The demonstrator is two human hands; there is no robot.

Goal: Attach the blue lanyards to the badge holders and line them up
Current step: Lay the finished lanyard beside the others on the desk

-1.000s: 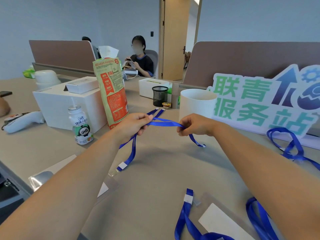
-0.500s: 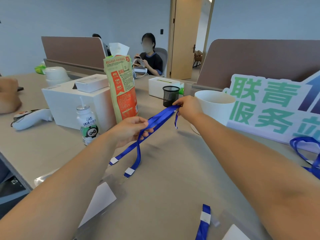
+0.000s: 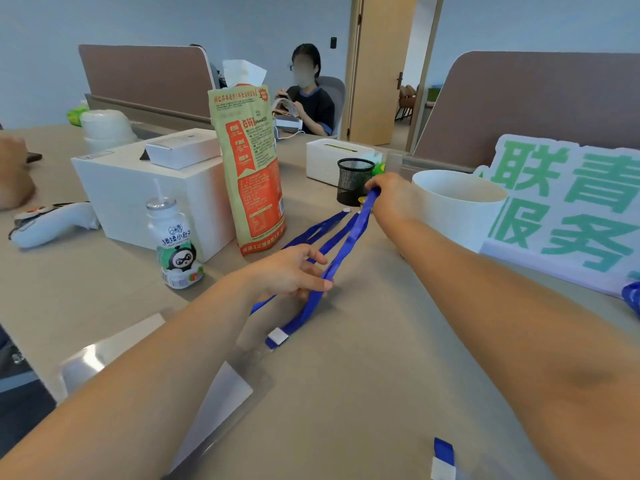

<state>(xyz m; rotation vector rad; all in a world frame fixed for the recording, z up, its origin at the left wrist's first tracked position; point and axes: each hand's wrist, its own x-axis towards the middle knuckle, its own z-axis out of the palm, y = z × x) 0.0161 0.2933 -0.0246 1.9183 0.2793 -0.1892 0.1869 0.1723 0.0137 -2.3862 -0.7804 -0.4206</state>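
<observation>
A blue lanyard (image 3: pixel 341 242) stretches across the beige table between my two hands. My right hand (image 3: pixel 389 195) pinches its far loop end near the black mesh pen cup. My left hand (image 3: pixel 294 271) pinches the strap lower down, and the white-tipped end (image 3: pixel 278 336) trails onto the table. A clear badge holder (image 3: pixel 221 393) with a white card lies under my left forearm. Another lanyard end (image 3: pixel 443 459) shows at the bottom edge. A further blue lanyard (image 3: pixel 632 299) lies at the right edge.
A tall orange-green tissue pack (image 3: pixel 251 168), a small drink bottle (image 3: pixel 176 244) and a white box (image 3: pixel 145 192) stand left. A black mesh pen cup (image 3: pixel 353 181), a white cup (image 3: pixel 457 209) and a green-lettered sign (image 3: pixel 568 202) stand right. A seated person (image 3: pixel 308 95) is behind.
My right hand has pulled the lanyard's loop end farther away toward the pen cup, drawing the strap straight. My left hand has slid along it and the white-tipped end lies flatter on the table.
</observation>
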